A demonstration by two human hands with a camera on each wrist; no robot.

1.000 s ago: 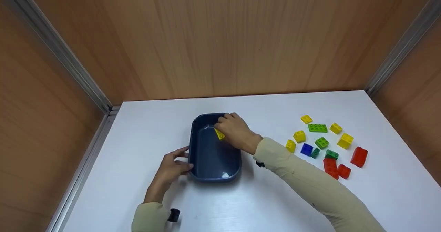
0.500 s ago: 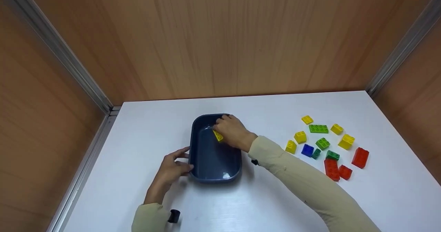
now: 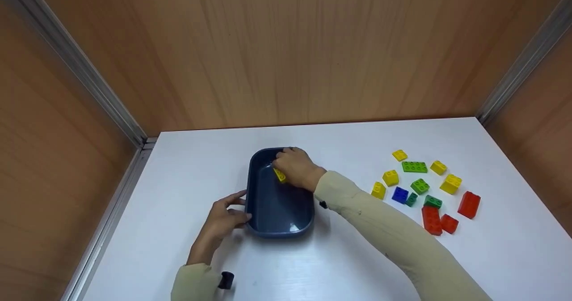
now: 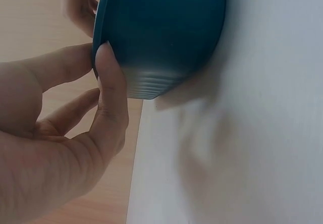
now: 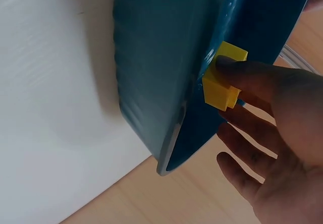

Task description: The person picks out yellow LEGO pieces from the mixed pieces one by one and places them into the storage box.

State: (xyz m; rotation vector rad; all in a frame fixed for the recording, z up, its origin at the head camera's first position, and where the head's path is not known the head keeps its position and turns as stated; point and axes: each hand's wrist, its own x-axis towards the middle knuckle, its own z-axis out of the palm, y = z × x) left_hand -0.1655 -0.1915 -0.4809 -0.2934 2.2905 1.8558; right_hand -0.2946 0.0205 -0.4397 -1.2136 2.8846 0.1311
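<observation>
A dark blue rectangular tray (image 3: 280, 216) stands on the white table, left of the bricks. My left hand (image 3: 221, 218) holds its left rim, thumb and fingers at the edge in the left wrist view, where the tray's outer wall (image 4: 161, 32) shows. Over the far part of the tray, my right hand (image 3: 298, 169) pinches a yellow toy brick (image 3: 279, 175) between thumb and fingers. The right wrist view has this yellow brick (image 5: 216, 94) inside the rim, with the thumb across its face and the other fingers partly bent behind it.
Several loose bricks lie to the right: yellow (image 3: 451, 184), light green (image 3: 414, 167), dark green (image 3: 432, 201), blue (image 3: 400, 195) and red (image 3: 469, 205). A wood panel (image 3: 277, 55) rises behind the table (image 3: 201, 167); side panels with metal posts flank it.
My right hand has shifted slightly left within the tray, still pinching the yellow brick. The left hand stays at the rim. The loose bricks keep their arrangement.
</observation>
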